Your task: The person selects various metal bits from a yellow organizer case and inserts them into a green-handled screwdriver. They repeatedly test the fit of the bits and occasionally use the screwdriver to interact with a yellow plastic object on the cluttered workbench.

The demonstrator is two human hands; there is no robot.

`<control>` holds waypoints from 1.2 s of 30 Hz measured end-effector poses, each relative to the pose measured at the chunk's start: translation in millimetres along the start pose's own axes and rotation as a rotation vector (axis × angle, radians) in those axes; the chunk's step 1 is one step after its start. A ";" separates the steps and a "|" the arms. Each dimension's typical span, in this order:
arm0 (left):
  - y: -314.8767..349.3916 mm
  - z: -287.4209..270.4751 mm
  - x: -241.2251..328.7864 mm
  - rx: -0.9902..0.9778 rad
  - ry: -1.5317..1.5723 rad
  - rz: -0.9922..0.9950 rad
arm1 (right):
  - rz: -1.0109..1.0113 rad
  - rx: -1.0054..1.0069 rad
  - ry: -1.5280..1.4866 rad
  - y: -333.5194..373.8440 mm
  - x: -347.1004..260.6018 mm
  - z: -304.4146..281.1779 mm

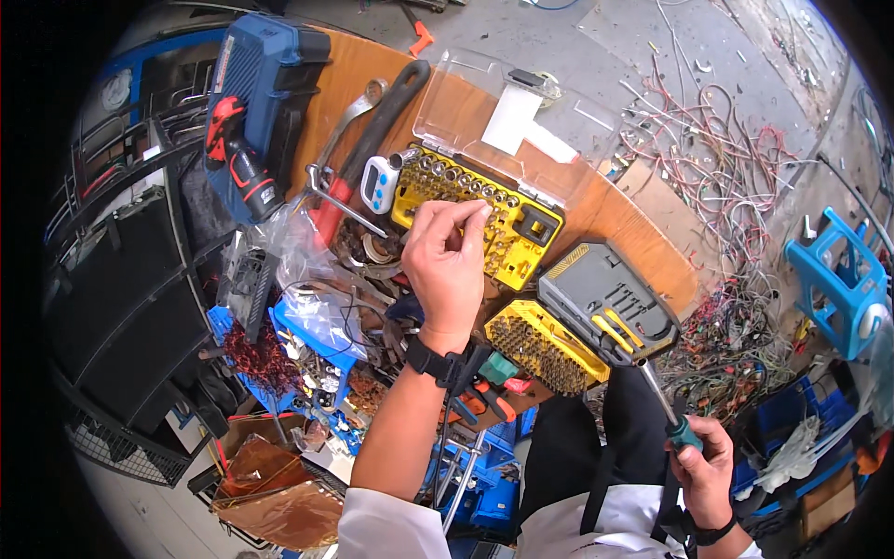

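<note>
My left hand (445,270) hovers over a yellow socket and bit set (526,265), with thumb and fingers closed in a pinch. Whatever they hold, if anything, is too small or hidden to make out. The set's clear hinged lid (456,102) lies open behind it, and rows of small metal sockets stand in its tray. My right hand (700,466) is wrapped round the green handle of a screwdriver-style driver (659,391), whose metal shaft points up and left. Between the hands lies a second bit set (549,349) with a dark grey lid (610,293), full of small bits.
A white digital device (377,184), wrenches (349,121), a red-and-black power tool (247,168) and a blue case (265,84) lie on the wooden table (643,247). Clutter and blue bins (326,340) crowd the left. Loose wires (726,158) and a blue stool (843,279) are right.
</note>
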State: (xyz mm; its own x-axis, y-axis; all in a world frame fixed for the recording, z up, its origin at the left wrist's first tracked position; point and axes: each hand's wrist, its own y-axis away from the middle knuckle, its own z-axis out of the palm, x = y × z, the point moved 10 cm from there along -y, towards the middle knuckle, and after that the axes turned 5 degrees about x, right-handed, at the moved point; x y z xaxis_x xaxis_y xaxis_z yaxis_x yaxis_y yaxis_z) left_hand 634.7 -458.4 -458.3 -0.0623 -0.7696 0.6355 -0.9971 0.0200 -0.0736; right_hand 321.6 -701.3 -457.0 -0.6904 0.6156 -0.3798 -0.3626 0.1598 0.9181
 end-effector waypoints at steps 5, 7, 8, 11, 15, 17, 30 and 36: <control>-1.3 1.0 -1.1 0.000 -0.023 -0.004 | 0.041 -0.020 -0.030 -1.3 -0.9 -1.6; -1.5 0.3 -2.4 -0.002 -0.016 -0.007 | 0.022 -0.008 -0.018 -1.9 -2.3 -3.8; -0.7 0.5 -3.3 -0.003 -0.012 -0.009 | 0.017 -0.006 -0.019 -2.2 -2.8 -4.2; 3.8 -0.5 -0.4 0.015 -0.045 0.048 | 0.013 -0.006 -0.017 -3.0 -4.6 -4.4; 3.8 -1.3 1.8 0.030 -0.058 0.099 | 0.026 -0.014 -0.016 -2.2 -6.8 -2.0; 1.2 -0.6 6.8 0.023 -0.101 0.138 | 0.025 -0.011 -0.014 -2.3 -6.7 -1.4; 1.8 3.9 21.1 -0.009 -0.310 0.288 | -0.006 0.027 0.035 -4.8 -10.0 0.1; 3.3 2.6 6.5 -0.026 -0.191 0.193 | 0.001 0.007 0.020 -6.4 -9.4 1.5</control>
State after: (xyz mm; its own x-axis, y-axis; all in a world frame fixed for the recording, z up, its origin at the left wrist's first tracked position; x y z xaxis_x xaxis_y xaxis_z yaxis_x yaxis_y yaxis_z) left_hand 631.1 -465.0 -456.5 -0.2445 -0.8565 0.4546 -0.9685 0.1928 -0.1578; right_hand 331.3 -707.0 -459.1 -0.7032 0.6005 -0.3807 -0.3577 0.1640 0.9193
